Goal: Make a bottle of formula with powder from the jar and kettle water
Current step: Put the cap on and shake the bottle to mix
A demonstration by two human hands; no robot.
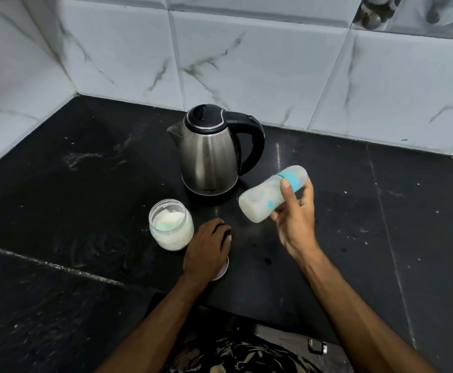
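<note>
My right hand [295,211] grips a clear baby bottle [263,200] with a teal ring and cap. The bottle is held tilted above the counter, cap end up to the right, and looks milky and blurred. My left hand [209,246] lies palm down on the black counter over a white lid [222,273], of which only an edge shows. Just left of that hand stands the open glass jar [171,224] of white powder with a pale green scoop inside. The steel kettle [209,154] with a black lid and handle stands behind, spout pointing left.
The black stone counter [72,197] runs into a corner of white marbled wall tiles [247,63] at the back and left. Its front edge has a cut-out near my body, with a small metal fitting [317,345] below it.
</note>
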